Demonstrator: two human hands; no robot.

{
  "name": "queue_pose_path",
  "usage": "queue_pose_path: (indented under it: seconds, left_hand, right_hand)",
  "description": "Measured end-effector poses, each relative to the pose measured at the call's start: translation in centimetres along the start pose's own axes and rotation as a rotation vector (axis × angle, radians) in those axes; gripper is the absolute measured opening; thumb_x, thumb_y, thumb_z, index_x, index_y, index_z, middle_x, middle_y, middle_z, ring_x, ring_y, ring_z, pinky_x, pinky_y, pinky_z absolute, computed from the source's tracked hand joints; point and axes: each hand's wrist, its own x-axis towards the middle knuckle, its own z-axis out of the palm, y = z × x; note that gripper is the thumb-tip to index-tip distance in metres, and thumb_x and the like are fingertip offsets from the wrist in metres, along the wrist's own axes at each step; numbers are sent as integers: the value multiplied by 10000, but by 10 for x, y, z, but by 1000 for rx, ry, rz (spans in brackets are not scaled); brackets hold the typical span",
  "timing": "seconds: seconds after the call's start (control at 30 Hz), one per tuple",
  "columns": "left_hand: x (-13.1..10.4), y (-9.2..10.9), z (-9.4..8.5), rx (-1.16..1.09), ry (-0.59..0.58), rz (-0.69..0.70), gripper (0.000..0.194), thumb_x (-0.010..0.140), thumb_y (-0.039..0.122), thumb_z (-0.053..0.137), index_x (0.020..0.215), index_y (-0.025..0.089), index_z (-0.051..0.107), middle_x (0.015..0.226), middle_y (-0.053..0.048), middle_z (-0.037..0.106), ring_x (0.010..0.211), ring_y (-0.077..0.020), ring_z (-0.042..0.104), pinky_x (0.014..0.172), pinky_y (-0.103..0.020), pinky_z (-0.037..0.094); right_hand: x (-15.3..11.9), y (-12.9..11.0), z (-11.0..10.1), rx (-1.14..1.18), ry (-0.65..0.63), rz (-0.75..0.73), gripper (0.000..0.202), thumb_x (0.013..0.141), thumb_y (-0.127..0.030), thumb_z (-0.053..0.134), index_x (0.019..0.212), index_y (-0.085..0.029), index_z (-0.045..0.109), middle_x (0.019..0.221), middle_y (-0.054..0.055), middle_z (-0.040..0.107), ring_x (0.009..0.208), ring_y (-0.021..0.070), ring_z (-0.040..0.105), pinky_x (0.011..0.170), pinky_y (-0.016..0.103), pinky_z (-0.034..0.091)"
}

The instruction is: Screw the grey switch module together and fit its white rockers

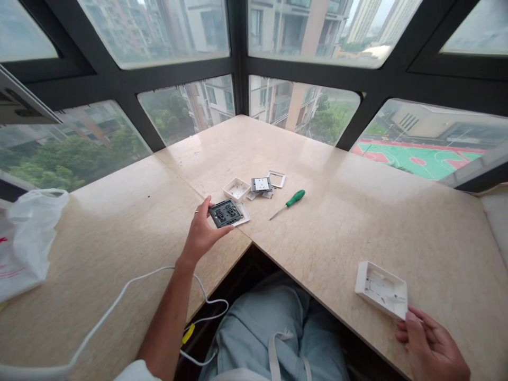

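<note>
No legible writing is showing; the red print on the white plastic bag (27,241) at far left is unreadable. One green-handled screwdriver (289,203) is lying right of four small white and grey socket parts (256,186). The left hand (201,233) is pinching a dark grey square switch module (226,213) between thumb and fingers, over a white plate. The right hand (431,346), loosely curled, is touching the near corner of a white rectangular plastic back box (381,288) on the beige marble counter (357,211).

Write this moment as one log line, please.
left hand: holds dark socket module | right hand: touches white box | screwdriver: lying untouched
</note>
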Motion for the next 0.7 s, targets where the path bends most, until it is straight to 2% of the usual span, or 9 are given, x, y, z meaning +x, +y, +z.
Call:
queue_pose_path:
  seconds: [0.07, 0.17, 0.3, 0.43, 0.53, 0.63, 0.7]
  left_hand:
    - [-4, 17, 4, -70, 11, 108, 1023, 669, 455, 880, 1519, 192, 374, 1330, -129, 536, 1222, -275, 571, 1089, -450, 464]
    - [-12, 48, 17, -185, -57, 289, 1031, 712, 392, 874, 1561, 243, 308, 1353, -129, 519, 1252, -271, 561, 1109, -453, 453]
    - [-28, 83, 51, -396, -194, 381, 1050, 715, 322, 880, 1578, 287, 282, 1398, -132, 490, 1296, -279, 536, 1111, -438, 461]
    - [-46, 105, 97, -580, -334, 410, 950, 737, 323, 854, 1539, 257, 350, 1389, -145, 490, 1295, -290, 531, 1109, -439, 458]
    - [-59, 119, 128, -613, -393, 428, 786, 741, 341, 849, 1426, 243, 476, 1382, -151, 487, 1309, -305, 517, 1097, -454, 462]
    - [-68, 134, 150, -605, -420, 496, 591, 744, 340, 850, 1257, 231, 578, 1328, -148, 526, 1279, -299, 538, 1069, -474, 478]
    - [-73, 142, 159, -623, -443, 555, 537, 739, 342, 856, 1195, 226, 596, 1311, -148, 542, 1244, -292, 561, 1024, -468, 507]
  right_hand:
    - [0, -1, 1, 9, 2, 41, 651, 744, -611, 653, 1183, -132, 693, 790, 71, 677, 654, 214, 628, 692, 369, 531]
    - [2, 1, 4, 14, -4, 57, 677, 738, -652, 636, 1175, -138, 696, 784, 63, 682, 641, 202, 622, 676, 349, 527]
    - [5, 6, 7, 67, -13, 39, 699, 733, -684, 624, 1151, -129, 697, 767, 58, 685, 613, 186, 613, 646, 323, 528]
    - [5, 6, 7, 133, -21, 19, 705, 725, -687, 627, 1115, -104, 697, 739, 59, 678, 574, 180, 598, 587, 305, 520]
    - [4, 4, 8, 200, -30, 8, 685, 737, -674, 631, 1096, -93, 693, 724, 61, 669, 563, 180, 592, 564, 302, 517]
    - [4, 5, 9, 231, -52, -14, 640, 778, -648, 622, 1096, -96, 686, 706, 52, 657, 549, 174, 581, 550, 297, 507]
    - [4, 7, 10, 242, -59, -37, 610, 808, -629, 611, 1097, -97, 683, 694, 45, 647, 546, 172, 574, 545, 295, 500]
